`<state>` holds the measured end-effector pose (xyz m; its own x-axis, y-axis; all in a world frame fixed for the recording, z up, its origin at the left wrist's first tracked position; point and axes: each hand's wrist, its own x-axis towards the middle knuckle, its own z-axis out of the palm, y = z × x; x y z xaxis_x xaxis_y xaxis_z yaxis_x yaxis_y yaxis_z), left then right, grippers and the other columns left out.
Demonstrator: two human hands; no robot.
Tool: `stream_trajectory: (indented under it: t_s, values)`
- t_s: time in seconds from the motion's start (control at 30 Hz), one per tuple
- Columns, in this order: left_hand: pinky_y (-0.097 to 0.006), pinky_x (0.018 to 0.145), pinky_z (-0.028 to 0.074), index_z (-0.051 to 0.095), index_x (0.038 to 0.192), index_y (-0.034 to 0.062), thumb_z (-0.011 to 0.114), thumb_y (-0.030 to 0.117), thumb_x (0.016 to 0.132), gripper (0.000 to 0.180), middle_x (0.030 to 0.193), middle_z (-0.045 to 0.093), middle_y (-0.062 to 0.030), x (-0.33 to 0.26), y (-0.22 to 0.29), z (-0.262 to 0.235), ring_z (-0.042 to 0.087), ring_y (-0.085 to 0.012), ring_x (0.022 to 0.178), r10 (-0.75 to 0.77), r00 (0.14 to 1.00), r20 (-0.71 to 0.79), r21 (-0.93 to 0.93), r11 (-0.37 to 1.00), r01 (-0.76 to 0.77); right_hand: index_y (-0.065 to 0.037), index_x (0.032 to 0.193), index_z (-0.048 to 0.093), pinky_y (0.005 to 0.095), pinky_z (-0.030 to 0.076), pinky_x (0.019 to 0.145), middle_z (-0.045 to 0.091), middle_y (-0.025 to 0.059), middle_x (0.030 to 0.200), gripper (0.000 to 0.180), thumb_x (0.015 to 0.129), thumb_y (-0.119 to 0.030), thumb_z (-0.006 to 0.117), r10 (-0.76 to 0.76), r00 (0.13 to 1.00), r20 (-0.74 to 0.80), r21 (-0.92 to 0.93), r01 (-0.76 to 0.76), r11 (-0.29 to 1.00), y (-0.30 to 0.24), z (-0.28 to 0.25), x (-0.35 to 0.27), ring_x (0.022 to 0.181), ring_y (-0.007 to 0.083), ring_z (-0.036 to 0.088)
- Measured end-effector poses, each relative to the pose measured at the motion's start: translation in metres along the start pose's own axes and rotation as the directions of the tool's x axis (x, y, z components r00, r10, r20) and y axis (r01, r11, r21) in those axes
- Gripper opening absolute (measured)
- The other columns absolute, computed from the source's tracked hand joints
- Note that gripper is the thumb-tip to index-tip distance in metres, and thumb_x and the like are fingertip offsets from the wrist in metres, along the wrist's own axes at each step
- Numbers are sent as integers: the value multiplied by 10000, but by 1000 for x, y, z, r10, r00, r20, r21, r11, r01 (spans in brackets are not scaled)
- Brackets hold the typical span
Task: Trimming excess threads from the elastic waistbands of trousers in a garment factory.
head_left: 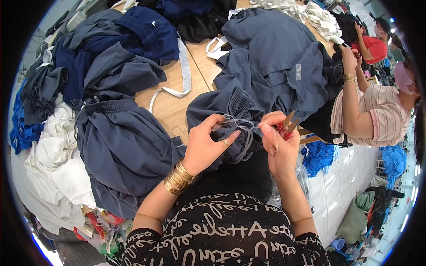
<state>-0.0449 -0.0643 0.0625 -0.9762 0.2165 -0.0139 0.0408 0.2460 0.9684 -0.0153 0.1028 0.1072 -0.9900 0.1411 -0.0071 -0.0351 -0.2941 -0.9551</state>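
A slate-grey garment with a gathered elastic waistband lies bunched at the table's near edge, in front of my body. Between my hands a thin light-grey drawstring forms loops, and more of the cord hangs below. My left hand, with bracelets at its wrist, is closed on the drawstring beside the waistband. My right hand pinches the other side of the cord between thumb and forefinger. Tucked in that same hand are small red-handled scissors, their blades pointing up and away.
Another slate-grey gathered garment hangs over the edge at left. Grey and navy clothes are heaped behind it. A large grey pile lies at far right. Pale strips cross the wooden table. A co-worker in stripes works at right.
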Motion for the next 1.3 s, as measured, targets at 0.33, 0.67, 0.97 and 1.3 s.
stream_trajectory:
  t_s: [0.33, 0.67, 0.97, 1.3]
  values:
    - [-285, 675, 489, 576, 955, 0, 756, 169, 686, 365, 807, 640, -117, 2, -1, 3, 638, -206, 735, 72, 993, -95, 99, 993, -63, -2, 746, 627, 182, 337, 453, 588, 18, 616, 68, 809, -30, 622, 165, 939, 301, -180, -114, 977, -26, -21, -9, 484, 39, 459]
    - [-294, 648, 487, 566, 961, 10, 755, 199, 686, 384, 766, 620, -130, 0, -2, 6, 629, -226, 686, 140, 987, -73, 82, 988, -134, -57, 820, 624, 201, 341, 478, 571, 9, 786, 129, 725, 2, 689, -375, 865, 334, -715, 492, 497, 5, 2, -2, 536, 57, 439]
    - [-306, 658, 486, 567, 957, 9, 763, 213, 683, 394, 764, 613, -122, 0, -14, 5, 613, -228, 700, 124, 988, -90, 166, 980, -108, 6, 721, 569, 189, 303, 410, 582, 45, 643, 163, 861, -78, 574, -98, 982, 161, -187, 128, 974, -30, -10, -15, 459, 39, 432]
    - [-274, 628, 443, 556, 947, -73, 735, 279, 738, 447, 747, 588, -116, 4, -47, -22, 498, -121, 664, -138, 983, -117, 26, 990, 142, -38, 723, 452, 181, 181, 254, 386, 24, 386, 295, 954, -221, 460, -613, 708, 351, 620, 315, 719, -128, -47, -14, 275, 40, 245]
